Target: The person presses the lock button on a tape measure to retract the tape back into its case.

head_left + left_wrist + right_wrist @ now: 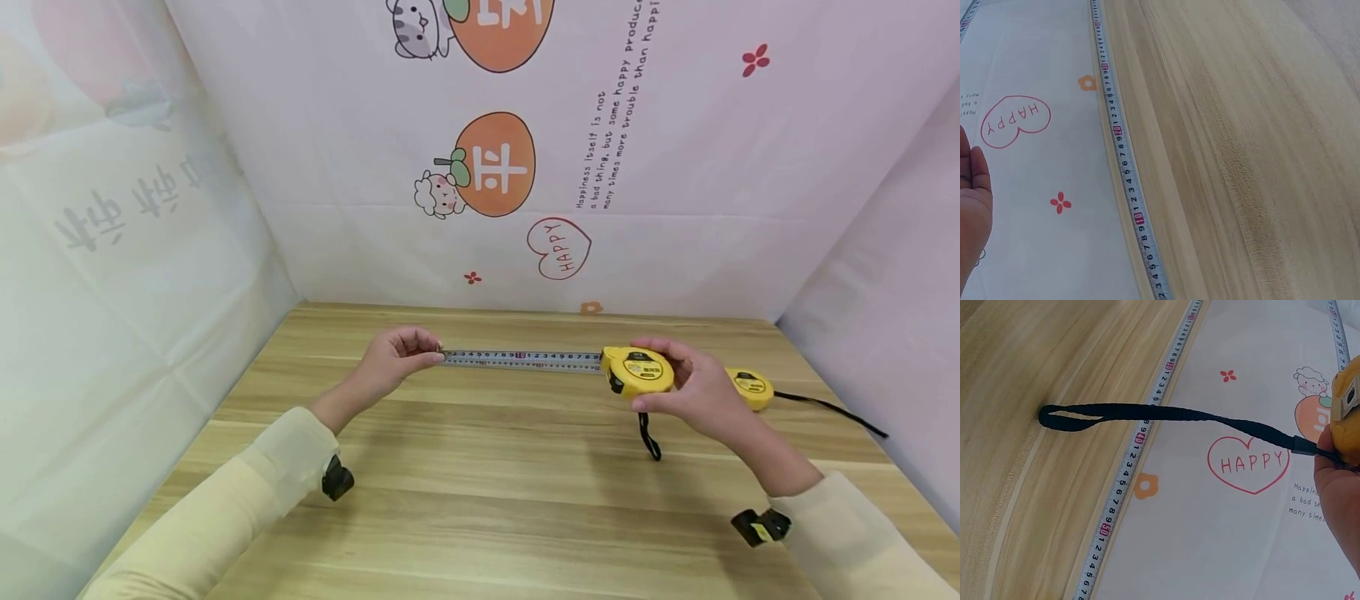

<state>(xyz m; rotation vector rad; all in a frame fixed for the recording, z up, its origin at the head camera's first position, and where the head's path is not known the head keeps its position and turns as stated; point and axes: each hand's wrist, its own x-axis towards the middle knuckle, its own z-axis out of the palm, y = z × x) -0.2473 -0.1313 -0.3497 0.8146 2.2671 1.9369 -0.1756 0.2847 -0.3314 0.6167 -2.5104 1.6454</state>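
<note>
My left hand [390, 360] pinches the metal end of a tape measure's blade [517, 355] between thumb and fingers. My right hand [697, 387] grips that tape measure's yellow case [639, 371], thumb below and fingers over the top. Its blade runs level between the hands, about twenty centimetres out. A black wrist strap [1160, 412] hangs from the case. A second yellow tape measure [750, 388] sits on the table behind the right hand. Its longer drawn-out blade [1125, 469] passes beyond the held one, partly hidden by it in the head view.
Under both arms is a wood-grain table [450, 500]. White printed cloth [660, 258] hangs behind it and at both sides. The second tape measure's black strap [832, 408] trails toward the table's right edge. Small black cameras [337, 478] are worn at the wrists.
</note>
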